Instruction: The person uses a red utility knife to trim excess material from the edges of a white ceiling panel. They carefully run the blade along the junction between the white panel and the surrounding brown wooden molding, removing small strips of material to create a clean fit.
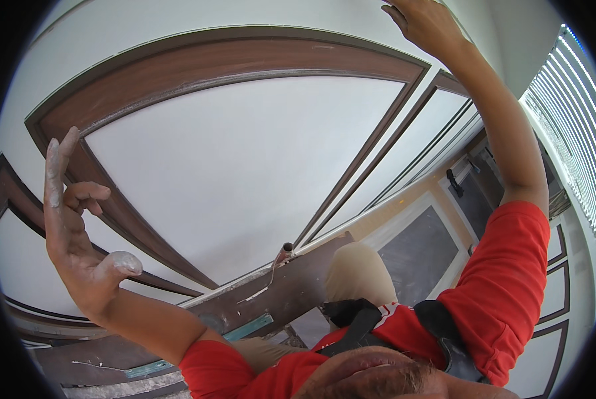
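My left hand (pixel 78 226) is raised in front of a white wall panel (pixel 244 153) edged with brown moulding (pixel 198 70). Two fingers stretch upward beside the moulding's left corner, the others bend, and the thumb stands apart; nothing shows in this hand. White powder or paste coats its fingers and thumb tip. Higher up, my right arm reaches to the top edge of the view. Against the white wall there, my right hand (pixel 431 23) is partly cut off. Its fingers mostly lie outside the picture, so anything in them is hidden.
A second brown-framed panel (pixel 437 100) stands to the right. Slatted blinds (pixel 571 100) cover a bright window at far right. Below are a small pipe stub (pixel 286 249) at the wall's foot, teal strips (pixel 248 328) on dark boards, and a grey panel (pixel 417 249) with a tan border.
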The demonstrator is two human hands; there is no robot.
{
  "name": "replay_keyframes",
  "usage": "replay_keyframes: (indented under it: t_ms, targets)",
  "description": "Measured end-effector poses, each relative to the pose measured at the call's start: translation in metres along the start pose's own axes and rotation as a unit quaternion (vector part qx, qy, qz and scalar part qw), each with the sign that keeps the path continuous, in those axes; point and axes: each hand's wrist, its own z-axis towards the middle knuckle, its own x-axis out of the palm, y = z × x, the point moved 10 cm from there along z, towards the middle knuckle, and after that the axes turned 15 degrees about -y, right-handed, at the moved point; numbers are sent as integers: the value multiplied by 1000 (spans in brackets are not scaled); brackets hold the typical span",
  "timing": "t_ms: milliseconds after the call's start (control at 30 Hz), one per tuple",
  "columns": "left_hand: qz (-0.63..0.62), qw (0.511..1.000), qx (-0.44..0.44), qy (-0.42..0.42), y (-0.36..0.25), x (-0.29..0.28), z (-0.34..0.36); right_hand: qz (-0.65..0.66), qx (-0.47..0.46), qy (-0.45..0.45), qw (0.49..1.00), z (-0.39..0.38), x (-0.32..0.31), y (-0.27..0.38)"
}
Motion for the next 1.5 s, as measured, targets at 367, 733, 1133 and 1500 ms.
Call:
replay_keyframes:
  t_ms: [367, 733, 1133, 1500]
  targets:
    - [41, 984, -109, -138, -12, -14, 17, 31, -14, -191, 981, -22, -16, -13]
    - [153, 969, -145, -127, -7, 107, 134, 583, 243, -161, 758, -106, 61, 79]
    - [318, 936, -51, -142, -11, 164, 178, 719, 291, -100, 623, -140, 104, 141]
    - [257, 949, -42, -180, -11, 179, 176, 739, 296, -68, 601, -158, 127, 153]
